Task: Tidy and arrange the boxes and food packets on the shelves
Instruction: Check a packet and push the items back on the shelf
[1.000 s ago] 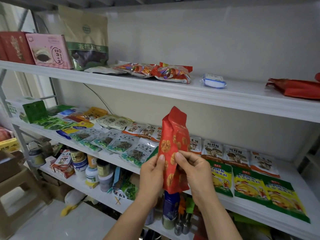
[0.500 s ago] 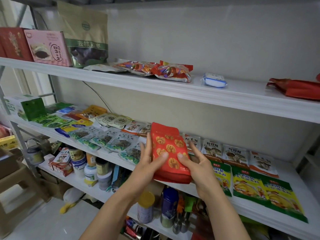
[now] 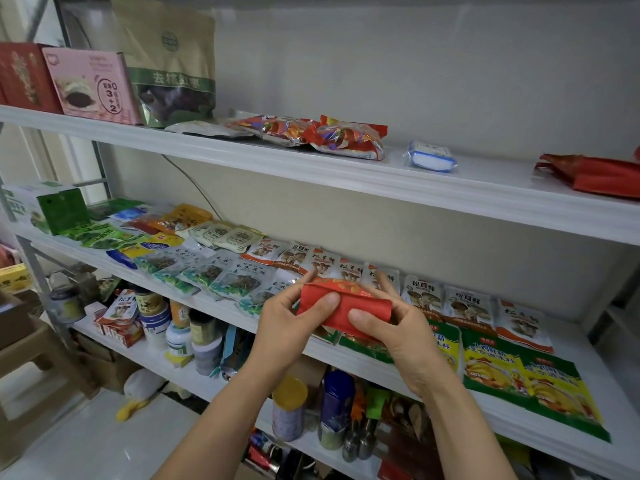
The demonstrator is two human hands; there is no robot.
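— How many packets are up?
— I count one red packet (image 3: 346, 308), with two hands on it: left hand (image 3: 289, 318) and right hand (image 3: 393, 329) both pinch it above the middle shelf (image 3: 575, 342), near its front edge.
— Pointing?
— Long axis runs left to right, right end slightly lower

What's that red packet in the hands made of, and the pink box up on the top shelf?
The red packet looks like thin flexible plastic or foil film with a slight sheen: it bends and creases where it is held. The pink box looks like matte printed cardboard, with flat faces and sharp folded edges.
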